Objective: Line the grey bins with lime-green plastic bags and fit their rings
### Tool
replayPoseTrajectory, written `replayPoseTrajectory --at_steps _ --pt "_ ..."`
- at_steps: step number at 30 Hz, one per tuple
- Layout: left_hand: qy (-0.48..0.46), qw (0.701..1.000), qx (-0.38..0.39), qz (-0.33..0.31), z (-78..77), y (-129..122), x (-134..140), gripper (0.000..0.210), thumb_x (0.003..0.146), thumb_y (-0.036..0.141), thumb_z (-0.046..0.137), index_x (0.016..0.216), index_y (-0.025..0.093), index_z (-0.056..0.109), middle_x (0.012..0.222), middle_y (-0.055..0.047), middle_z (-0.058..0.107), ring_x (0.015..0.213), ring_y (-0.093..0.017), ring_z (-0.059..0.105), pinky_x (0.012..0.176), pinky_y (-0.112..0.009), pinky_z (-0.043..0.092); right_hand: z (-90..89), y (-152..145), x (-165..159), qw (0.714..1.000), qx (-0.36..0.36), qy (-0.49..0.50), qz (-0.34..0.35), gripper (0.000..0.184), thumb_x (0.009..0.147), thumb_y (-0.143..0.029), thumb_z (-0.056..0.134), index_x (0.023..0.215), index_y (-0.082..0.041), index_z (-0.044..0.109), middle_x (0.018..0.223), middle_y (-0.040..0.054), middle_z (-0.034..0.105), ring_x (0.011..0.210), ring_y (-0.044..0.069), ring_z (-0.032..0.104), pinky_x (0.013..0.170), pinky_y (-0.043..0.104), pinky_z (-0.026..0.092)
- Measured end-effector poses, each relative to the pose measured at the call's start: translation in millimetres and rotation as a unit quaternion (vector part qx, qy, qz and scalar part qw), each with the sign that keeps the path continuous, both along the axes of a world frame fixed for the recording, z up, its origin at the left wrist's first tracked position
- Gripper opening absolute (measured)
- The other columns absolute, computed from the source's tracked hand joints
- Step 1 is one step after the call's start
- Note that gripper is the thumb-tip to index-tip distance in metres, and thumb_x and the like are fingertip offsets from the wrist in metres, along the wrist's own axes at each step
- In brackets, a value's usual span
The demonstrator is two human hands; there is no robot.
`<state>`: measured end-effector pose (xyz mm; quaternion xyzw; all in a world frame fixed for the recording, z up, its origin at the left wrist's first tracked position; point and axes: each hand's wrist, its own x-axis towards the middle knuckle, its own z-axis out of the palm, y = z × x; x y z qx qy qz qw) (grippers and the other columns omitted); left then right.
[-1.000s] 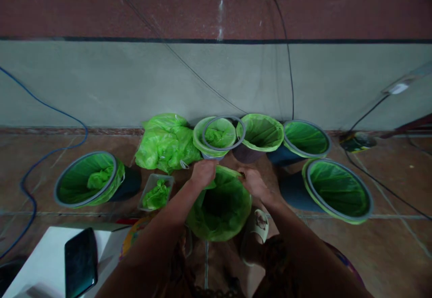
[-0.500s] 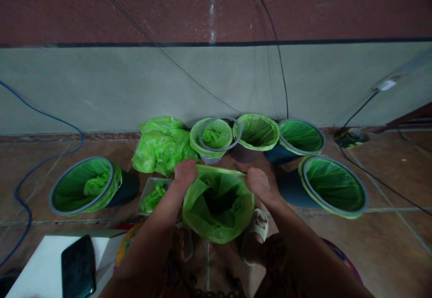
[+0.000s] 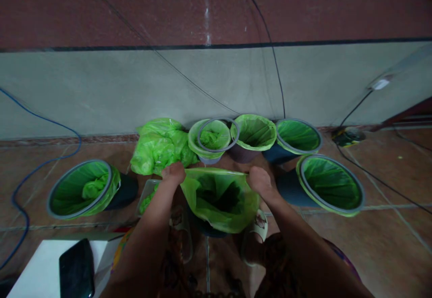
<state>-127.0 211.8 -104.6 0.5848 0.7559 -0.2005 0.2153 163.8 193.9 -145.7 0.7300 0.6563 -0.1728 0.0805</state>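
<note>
A green plastic bag hangs in a dark bin that stands on the floor between my feet. Its far edge is pulled straight between my two hands, and its mouth gapes toward me. My left hand is closed on the left corner of that edge. Closed on the right corner is my right hand. The bag's near edge drapes over the front of the bin, whose lower part is mostly hidden. Behind my left forearm, a clear tray with crumpled green plastic is partly covered.
Several bag-lined bins surround me, among them a left bin, a right bin and a white bin with a loose grey ring. A green plastic bundle lies by the wall. A phone rests on a white box.
My left hand has moved left, pulling the bag's far edge wider and tighter. The bag's near edge has risen, so the dark bin beneath now shows.
</note>
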Motion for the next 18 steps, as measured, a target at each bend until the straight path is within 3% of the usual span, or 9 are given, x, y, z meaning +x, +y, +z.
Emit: replayPoseTrajectory --at_steps 2,5,8,11,14,18 --pt "-0.018 0.999 0.003 -0.033 -3.5 -2.5 2.5 0.041 0.085 0.019 0.048 0.122 0.013 0.062 0.128 -0.022 0.062 0.121 -0.036 0.058 0.091 -0.047 0.05 2.4 0.7 -1.9 1.0 -0.006 0.01 0.01 0.032 0.087 -0.018 0.049 0.104 -0.009 0.075 0.102 0.0207 0.073 0.101 0.028 0.069 0.086 0.033 0.051" --pt "-0.063 0.989 0.062 -0.118 -12.5 -9.5 15.5 0.065 0.079 0.021 0.059 0.142 0.02 0.043 0.15 -0.019 0.042 0.136 -0.038 0.041 0.102 -0.06 0.04 4.1 0.5 -6.1 0.996 0.006 0.08 0.049 0.029 0.087 -0.022 0.052 0.104 -0.018 0.075 0.1 0.0118 0.075 0.099 0.023 0.069 0.086 0.027 0.048" --pt "-0.12 0.965 0.106 -0.207 -23.2 -16.6 35.5 0.082 0.074 0.027 0.068 0.148 0.027 0.032 0.158 -0.014 0.03 0.141 -0.036 0.033 0.11 -0.063 0.03 3.9 -1.3 -10.8 0.986 0.031 0.148 0.069 0.027 0.088 -0.02 0.051 0.101 -0.02 0.074 0.1 0.0073 0.075 0.099 0.019 0.068 0.087 0.024 0.046" --pt "-0.146 0.947 0.139 -0.25 -29.7 -18.6 52.2 0.071 0.077 0.03 0.067 0.143 0.028 0.04 0.15 -0.011 0.043 0.135 -0.033 0.042 0.11 -0.06 0.03 3.8 -2.9 -14.1 0.977 0.051 0.191 0.081 0.026 0.088 -0.017 0.049 0.099 -0.02 0.073 0.099 0.0051 0.075 0.096 0.017 0.067 0.086 0.022 0.045" --pt "-0.124 0.951 0.142 -0.244 -30.0 -14.7 57.3 0.041 0.087 0.023 0.052 0.128 0.023 0.057 0.126 -0.012 0.063 0.12 -0.03 0.057 0.105 -0.054 0.039 4.3 -3.8 -14.7 0.974 0.063 0.199 0.092 0.025 0.09 -0.019 0.049 0.099 -0.02 0.073 0.097 0.0044 0.075 0.093 0.016 0.067 0.084 0.022 0.044" --pt "-0.113 0.962 0.113 -0.223 -28.8 -8.8 49.4 0.034 0.09 0.019 0.043 0.115 0.02 0.066 0.108 -0.012 0.071 0.104 -0.025 0.066 0.094 -0.04 0.049 1.4 -5.3 -11.1 0.978 0.024 0.166 0.123 0.023 0.085 -0.018 0.055 0.099 -0.019 0.073 0.094 0.0056 0.074 0.091 0.017 0.067 0.082 0.023 0.044"
